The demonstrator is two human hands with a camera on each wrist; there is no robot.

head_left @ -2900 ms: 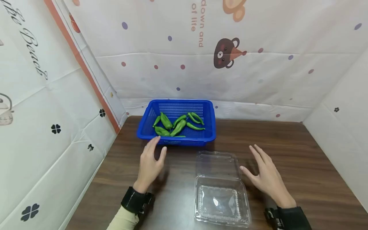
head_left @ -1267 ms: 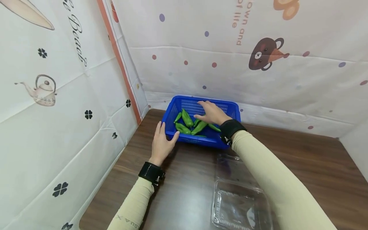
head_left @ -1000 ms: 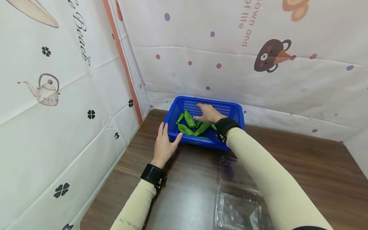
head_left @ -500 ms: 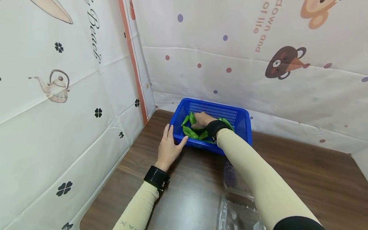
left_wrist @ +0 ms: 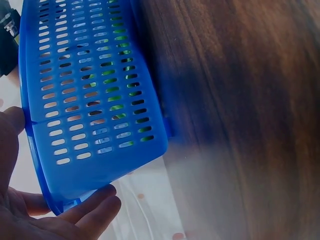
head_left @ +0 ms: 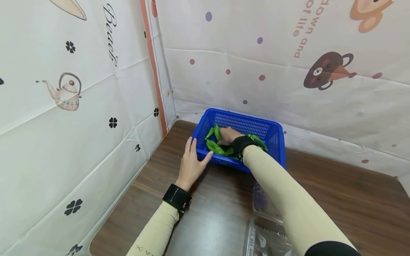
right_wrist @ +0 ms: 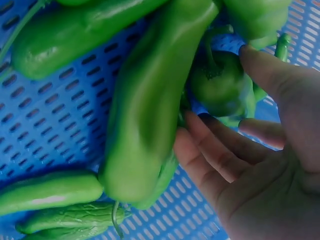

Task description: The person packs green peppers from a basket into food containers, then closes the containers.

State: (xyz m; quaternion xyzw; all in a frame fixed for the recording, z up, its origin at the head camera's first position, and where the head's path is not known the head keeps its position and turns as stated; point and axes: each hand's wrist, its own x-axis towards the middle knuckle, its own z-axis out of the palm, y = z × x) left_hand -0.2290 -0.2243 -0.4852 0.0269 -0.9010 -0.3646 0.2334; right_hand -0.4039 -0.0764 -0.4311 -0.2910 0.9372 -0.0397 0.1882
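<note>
A blue slotted basket [head_left: 276,139] stands at the back of the brown table [head_left: 339,202] and holds several green peppers [head_left: 214,146]. My left hand [head_left: 191,164] rests against its front left corner, fingers [left_wrist: 96,207] straight along the wall [left_wrist: 90,100]. Inside the basket my right hand [head_left: 228,134] lies among the peppers. In the right wrist view its thumb and curled fingers [right_wrist: 210,155] close on the stem end of a dark green pepper [right_wrist: 220,87], beside a long fat pepper [right_wrist: 150,100].
An open clear plastic clamshell box [head_left: 267,238] lies on the table near me, partly under my right forearm [head_left: 282,199]. Printed white sheets [head_left: 80,106] wall the table at the left and back. Bare tabletop stretches to the right.
My right hand crossed from beside the clamshell into the basket and sank among the peppers. My left hand moved up to the basket's corner and stayed there.
</note>
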